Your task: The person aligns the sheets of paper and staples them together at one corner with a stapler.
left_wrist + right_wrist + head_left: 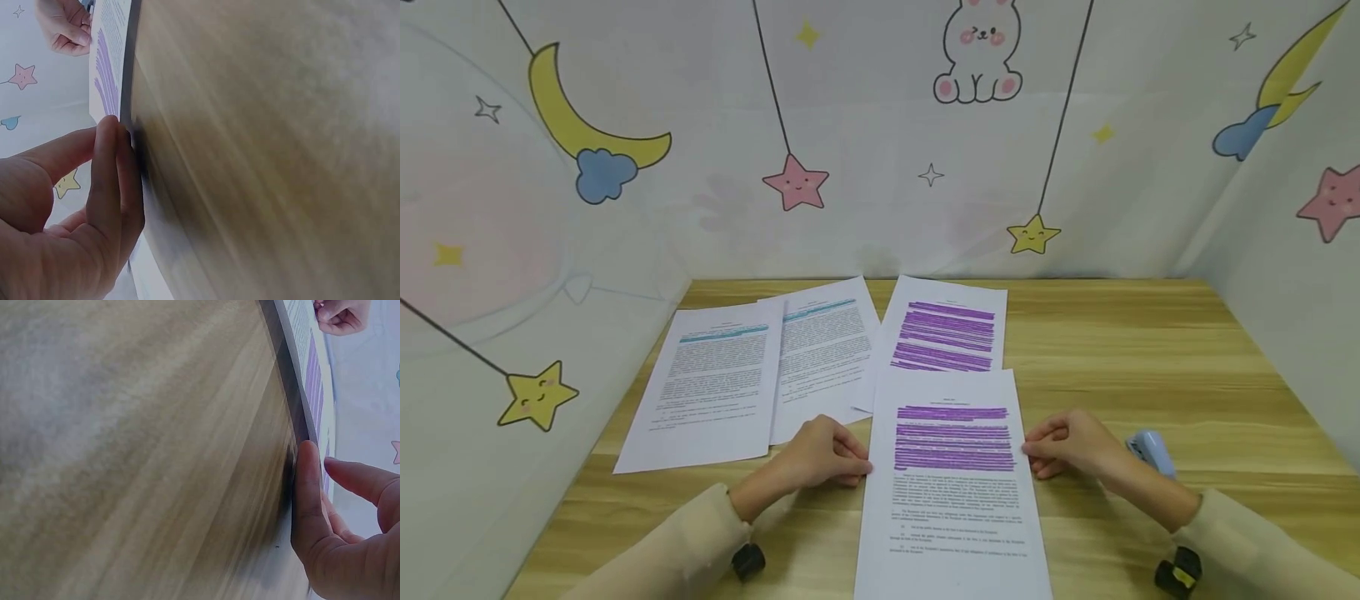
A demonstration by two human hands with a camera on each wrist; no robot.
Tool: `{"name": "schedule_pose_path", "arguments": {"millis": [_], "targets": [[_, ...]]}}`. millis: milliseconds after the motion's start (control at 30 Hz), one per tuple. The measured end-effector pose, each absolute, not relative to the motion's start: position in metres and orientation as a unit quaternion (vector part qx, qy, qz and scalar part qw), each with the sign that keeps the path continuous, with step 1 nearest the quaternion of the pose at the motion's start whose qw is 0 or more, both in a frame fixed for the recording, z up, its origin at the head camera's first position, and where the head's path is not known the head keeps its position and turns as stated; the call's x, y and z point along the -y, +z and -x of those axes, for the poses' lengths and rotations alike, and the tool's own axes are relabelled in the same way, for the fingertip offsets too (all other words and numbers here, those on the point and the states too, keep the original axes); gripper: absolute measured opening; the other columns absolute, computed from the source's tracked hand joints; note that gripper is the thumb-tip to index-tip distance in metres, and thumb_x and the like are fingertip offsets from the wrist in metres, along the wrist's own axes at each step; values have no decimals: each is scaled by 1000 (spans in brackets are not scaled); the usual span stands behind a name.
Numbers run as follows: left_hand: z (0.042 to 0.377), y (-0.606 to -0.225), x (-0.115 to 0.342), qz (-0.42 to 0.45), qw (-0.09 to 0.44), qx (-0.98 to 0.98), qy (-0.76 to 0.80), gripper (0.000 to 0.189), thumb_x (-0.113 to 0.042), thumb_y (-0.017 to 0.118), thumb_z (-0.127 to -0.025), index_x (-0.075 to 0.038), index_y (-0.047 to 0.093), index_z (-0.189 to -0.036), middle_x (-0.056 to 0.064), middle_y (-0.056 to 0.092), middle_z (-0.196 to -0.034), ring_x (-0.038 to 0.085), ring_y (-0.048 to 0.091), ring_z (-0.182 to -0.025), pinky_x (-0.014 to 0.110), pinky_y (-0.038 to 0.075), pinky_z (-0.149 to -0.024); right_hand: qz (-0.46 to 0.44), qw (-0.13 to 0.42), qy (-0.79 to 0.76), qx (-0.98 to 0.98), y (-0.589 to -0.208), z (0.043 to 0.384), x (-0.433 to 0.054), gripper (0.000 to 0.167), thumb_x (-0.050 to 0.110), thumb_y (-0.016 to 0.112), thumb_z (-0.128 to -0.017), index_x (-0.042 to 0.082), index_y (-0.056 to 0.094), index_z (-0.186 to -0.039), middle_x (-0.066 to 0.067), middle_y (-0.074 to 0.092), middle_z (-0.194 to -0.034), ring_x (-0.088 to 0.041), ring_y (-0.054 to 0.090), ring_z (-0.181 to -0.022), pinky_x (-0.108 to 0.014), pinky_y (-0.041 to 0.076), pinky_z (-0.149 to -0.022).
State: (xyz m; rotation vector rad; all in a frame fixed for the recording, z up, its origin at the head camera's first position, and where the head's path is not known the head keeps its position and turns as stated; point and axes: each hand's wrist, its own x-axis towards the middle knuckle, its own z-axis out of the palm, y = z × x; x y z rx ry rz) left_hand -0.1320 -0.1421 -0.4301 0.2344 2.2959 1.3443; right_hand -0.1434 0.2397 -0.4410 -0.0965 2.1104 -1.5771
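A printed sheet of paper (958, 492) with purple-highlighted lines in its upper half lies at the front middle, its top overlapping another purple-marked sheet (946, 329). My left hand (826, 454) pinches its left edge; in the left wrist view, thumb and fingers meet at the paper's rim. On the opposite side, my right hand (1071, 446) holds the right edge between thumb and fingers. From the right wrist view, the fingers (307, 481) lie under the sheet and the thumb (356, 475) above it. The paper's edge stands slightly off the table in both wrist views.
Two sheets with blue-highlighted lines, one at far left (715, 383) and one partly under it (823, 350), lie on the wooden table (1150, 350). A light blue stapler (1152, 452) sits behind my right wrist. Patterned white cloth (880, 225) surrounds the table's back and sides.
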Motion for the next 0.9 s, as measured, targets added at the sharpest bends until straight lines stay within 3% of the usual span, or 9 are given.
{"name": "schedule_pose_path", "arguments": {"millis": [900], "targets": [[175, -421, 144, -63, 144, -857, 491, 8, -4, 70, -92, 3, 72, -94, 8, 69, -80, 20, 70, -70, 28, 60, -65, 30, 178, -597, -782, -411, 192, -243, 28, -1, 61, -97, -24, 55, -111, -20, 71, -87, -20, 71, -74, -39, 62, -73]]}}
